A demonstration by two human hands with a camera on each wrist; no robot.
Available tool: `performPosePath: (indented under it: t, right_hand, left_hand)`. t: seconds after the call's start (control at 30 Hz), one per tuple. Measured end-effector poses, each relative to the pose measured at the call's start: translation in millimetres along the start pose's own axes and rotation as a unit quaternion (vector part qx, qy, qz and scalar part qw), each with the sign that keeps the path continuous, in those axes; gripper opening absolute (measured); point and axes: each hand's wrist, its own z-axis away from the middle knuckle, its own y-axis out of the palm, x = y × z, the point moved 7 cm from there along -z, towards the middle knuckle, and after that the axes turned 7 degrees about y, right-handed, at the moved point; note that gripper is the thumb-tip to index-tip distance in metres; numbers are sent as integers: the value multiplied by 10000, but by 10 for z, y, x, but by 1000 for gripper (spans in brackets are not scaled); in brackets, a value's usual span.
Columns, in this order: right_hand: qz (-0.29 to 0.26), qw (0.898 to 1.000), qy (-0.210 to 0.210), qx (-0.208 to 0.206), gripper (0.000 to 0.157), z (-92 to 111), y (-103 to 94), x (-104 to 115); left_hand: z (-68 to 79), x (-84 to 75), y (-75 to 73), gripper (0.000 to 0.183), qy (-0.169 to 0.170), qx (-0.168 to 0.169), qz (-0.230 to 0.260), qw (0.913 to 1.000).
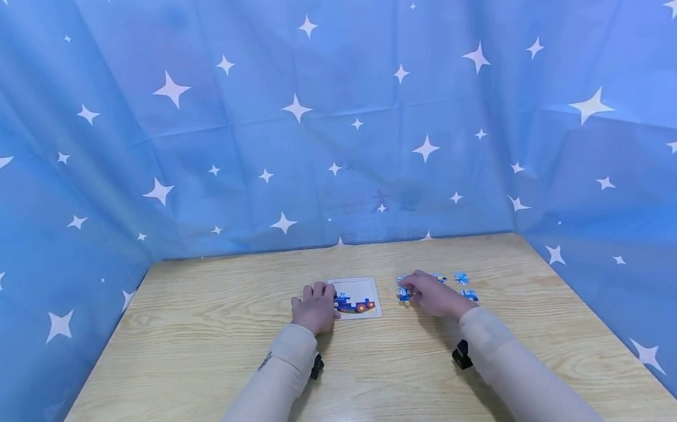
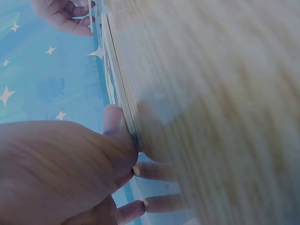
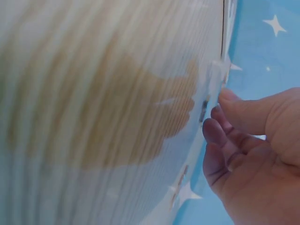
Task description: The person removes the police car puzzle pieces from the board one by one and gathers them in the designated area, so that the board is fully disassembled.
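Observation:
A white jigsaw board point(image 1: 356, 285) lies flat on the table, with a blue, red and yellow picture assembled across its lower part. My left hand point(image 1: 315, 309) rests at the board's left edge. Its thumb point(image 2: 112, 123) lies along the edge, while other fingertips touch the tabletop. To the right of the board, my right hand point(image 1: 432, 294) pinches a blue jigsaw piece point(image 1: 404, 295) between thumb and fingers. The left wrist view shows this piece point(image 2: 91, 16) edge-on, as a thin strip. In the right wrist view, my right hand point(image 3: 255, 140) has its fingers bent just above the table.
Several loose blue jigsaw pieces point(image 1: 462, 278) lie right of and behind my right hand. A wooden table point(image 1: 229, 300) spreads beneath everything. Blue curtains with white stars point(image 1: 309, 172) stand along its far side and both flanks.

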Motion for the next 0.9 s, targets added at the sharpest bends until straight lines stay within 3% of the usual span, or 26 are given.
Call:
performPosePath:
  t: [0.27, 0.6, 0.9]
  right_hand:
    - [15, 9998, -189, 5, 41, 52, -73, -77]
    - [-143, 9999, 55, -11, 42, 99, -157, -284]
    - [-89, 9999, -17, -63, 37, 168, -210, -428]
  left_hand:
    - [13, -7, -35, 47, 43, 3, -43, 10000]
    - [-19, 23, 33, 48, 55, -95, -71, 9999]
    - [-36, 28, 39, 51, 80, -89, -166, 9998]
